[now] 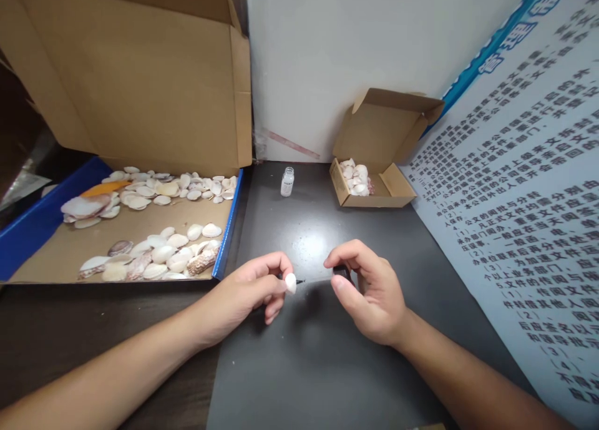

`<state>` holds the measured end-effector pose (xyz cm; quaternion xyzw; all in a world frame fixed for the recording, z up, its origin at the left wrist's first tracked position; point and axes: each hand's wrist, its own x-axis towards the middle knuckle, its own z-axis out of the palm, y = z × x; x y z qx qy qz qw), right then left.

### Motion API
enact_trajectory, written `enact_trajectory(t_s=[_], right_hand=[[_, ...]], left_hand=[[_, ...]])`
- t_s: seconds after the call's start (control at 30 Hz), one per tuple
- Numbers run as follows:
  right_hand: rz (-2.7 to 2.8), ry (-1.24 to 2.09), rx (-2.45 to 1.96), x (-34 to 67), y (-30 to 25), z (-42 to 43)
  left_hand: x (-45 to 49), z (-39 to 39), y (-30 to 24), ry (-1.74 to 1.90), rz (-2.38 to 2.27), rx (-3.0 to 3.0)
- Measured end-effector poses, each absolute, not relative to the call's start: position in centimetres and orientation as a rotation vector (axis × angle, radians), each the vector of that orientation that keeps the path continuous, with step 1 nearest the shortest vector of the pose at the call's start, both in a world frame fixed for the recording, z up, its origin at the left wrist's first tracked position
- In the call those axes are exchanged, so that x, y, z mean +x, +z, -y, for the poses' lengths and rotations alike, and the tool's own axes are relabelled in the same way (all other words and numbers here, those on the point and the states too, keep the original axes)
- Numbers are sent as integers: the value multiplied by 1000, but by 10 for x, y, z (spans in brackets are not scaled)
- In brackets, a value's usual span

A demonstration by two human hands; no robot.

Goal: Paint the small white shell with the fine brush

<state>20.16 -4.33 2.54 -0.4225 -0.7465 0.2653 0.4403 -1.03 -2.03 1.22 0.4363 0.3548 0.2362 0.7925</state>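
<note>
My left hand [257,286] pinches a small white shell [291,284] between thumb and fingertips, above the dark tabletop. In my right hand [367,289] is a black cap brush [343,273], held by its cap between thumb and fingers. Its thin pale stem points left, and the dark tip sits close beside the shell; whether the two touch I cannot tell. Farther back stands a small clear bottle [287,183], upright and without a cap, with small print on its side.
On the left an open blue-sided box [56,264] holds many loose shells [161,254]. A small open cardboard box [379,199] with white shells [358,179] stands at the back right. A printed board [524,168] leans along the right side, and a white panel [337,55] rises behind.
</note>
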Motion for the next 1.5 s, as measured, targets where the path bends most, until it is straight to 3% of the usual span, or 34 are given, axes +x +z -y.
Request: enact_trajectory(t_s=[1.5], right_hand=[[1809, 760, -1021, 199, 23, 43]], left_hand=[[-8, 21, 14, 587, -754, 823]])
